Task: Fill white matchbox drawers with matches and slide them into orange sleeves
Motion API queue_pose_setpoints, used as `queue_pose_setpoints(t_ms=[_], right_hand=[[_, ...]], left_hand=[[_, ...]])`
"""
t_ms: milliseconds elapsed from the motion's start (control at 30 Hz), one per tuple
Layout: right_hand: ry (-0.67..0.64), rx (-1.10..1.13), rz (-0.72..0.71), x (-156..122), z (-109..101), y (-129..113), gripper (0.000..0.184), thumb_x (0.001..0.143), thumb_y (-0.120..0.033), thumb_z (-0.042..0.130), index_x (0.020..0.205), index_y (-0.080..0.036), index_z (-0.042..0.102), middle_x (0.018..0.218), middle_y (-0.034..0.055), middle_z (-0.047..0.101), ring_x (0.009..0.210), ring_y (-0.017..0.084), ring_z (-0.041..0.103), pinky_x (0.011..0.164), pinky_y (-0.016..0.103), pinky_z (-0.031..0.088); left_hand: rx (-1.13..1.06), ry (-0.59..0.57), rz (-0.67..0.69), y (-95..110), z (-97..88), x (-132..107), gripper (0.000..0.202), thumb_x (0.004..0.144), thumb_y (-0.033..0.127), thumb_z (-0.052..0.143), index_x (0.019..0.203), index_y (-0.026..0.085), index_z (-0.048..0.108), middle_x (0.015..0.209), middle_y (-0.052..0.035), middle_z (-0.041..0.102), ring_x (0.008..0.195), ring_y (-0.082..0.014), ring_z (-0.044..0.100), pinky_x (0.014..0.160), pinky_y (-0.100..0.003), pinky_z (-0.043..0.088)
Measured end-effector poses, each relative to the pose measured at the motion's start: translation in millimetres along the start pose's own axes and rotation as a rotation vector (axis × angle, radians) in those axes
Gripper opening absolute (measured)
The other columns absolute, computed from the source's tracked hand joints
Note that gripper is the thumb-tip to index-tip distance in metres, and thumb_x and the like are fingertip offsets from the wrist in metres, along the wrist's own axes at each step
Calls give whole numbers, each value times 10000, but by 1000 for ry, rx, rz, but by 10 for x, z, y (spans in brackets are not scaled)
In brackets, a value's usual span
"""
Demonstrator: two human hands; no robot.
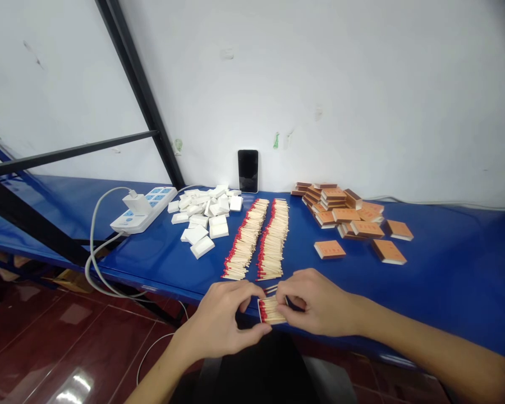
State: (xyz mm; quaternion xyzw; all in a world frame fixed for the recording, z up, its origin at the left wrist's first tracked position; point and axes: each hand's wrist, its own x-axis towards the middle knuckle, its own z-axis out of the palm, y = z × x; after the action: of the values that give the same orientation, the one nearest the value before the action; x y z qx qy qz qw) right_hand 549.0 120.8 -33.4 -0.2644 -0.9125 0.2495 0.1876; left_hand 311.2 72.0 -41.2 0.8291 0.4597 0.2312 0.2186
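My left hand (223,322) and my right hand (320,303) meet at the near edge of the blue table (446,264). Together they pinch a small bundle of red-tipped matches (271,310), fingers closed on it from both sides. Just beyond the hands lie two long rows of matches (258,238), red heads facing left. A heap of white inner trays (204,216) sits to the left of the rows. A heap of orange matchbox sleeves (345,213) sits to the right, with a few single ones (329,249) apart from it.
A white power strip (145,209) with a plugged charger and grey cables lies at the left. A black phone (248,170) leans on the white wall behind the matches. Black metal bars cross the left side. Red tiled floor lies below the table.
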Motion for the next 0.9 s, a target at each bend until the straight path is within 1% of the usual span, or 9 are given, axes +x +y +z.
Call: queue_pose_setpoints(t_ms=[233,467,567,700,833,900], right_hand=[[13,10,0,-4,2,-10,132,831,-162,596,704,-190,575,551,-78,460,511,81,394,560,226,278],[10,27,-5,-6,-58,-22,88,850,-137,558,790,-199,572,543,-89,383,489,91,367,529,227,266],[19,-50,-22,-14,-119,30,99,832,-103,533,807,-194,563,595,-66,455,517,99,404,535,239,264],[-17,-170,-86,-23,-215,120,90,817,-109,540,836,-184,586,675,-26,554,580,116,469,579,254,291],[-76,-171,-73,-22,-236,156,63,870,-154,559,866,-184,615,686,-22,595,579,112,499,581,244,304],[-90,-171,-74,-15,-218,159,92,912,-164,536,871,-185,616,701,-14,613,589,114,513,589,241,313]], left_hand=[[-6,1,11,-2,-3,-2,305,771,335,776,1041,240,670,734,50,564,661,-135,530,641,-257,357],[3,4,21,-10,0,1,311,769,343,772,1045,237,673,733,46,561,655,-138,528,639,-256,363],[6,-3,26,-9,-11,-5,315,762,338,779,1044,240,679,735,47,558,652,-136,527,638,-255,364],[12,-17,58,-10,-24,-21,310,750,329,779,1026,230,678,746,40,564,672,-144,544,663,-262,380],[19,-26,66,-17,-22,-31,323,742,339,782,1027,231,674,758,37,579,694,-154,568,705,-273,403],[21,-21,61,-21,-19,-32,324,743,341,782,1030,235,674,760,38,582,704,-157,581,731,-278,413]])
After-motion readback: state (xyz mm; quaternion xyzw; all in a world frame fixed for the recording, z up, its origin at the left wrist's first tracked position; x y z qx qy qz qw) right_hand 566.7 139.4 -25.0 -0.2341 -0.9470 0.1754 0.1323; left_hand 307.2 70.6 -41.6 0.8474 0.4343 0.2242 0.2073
